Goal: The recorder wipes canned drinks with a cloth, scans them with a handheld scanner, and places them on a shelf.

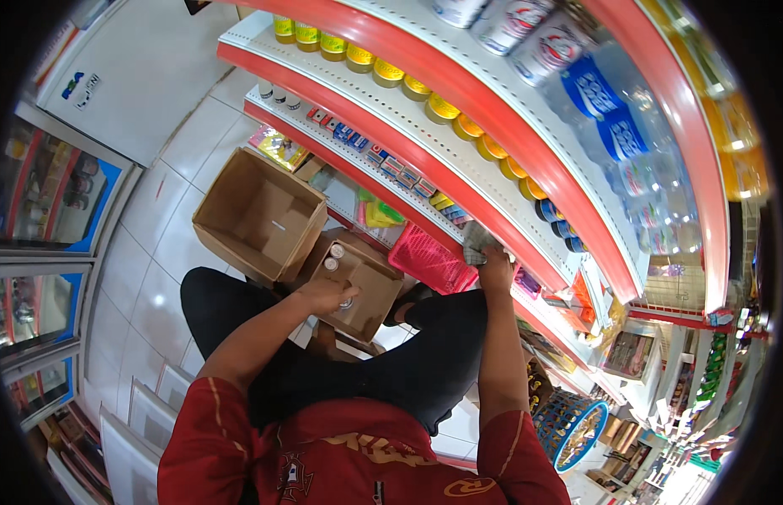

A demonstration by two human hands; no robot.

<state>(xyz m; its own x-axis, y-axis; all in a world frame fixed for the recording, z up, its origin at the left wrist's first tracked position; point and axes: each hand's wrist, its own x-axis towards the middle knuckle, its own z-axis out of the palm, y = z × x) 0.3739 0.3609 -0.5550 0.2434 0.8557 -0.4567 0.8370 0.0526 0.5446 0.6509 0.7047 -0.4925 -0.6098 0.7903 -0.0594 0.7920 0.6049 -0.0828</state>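
My left hand reaches into a small cardboard box between my knees. Its fingers are at a can that they partly cover; whether they grip it cannot be told. Two more cans stand in the box's upper left corner. My right hand is at the edge of a low shelf, closed on a grey checked cloth. A pink plastic basket lies just left of that hand.
A larger cardboard box stands open beside the small one. Red-edged shelves with bottles, cans and small packs curve overhead. Glass-door coolers line the left. A blue plastic basket is at lower right.
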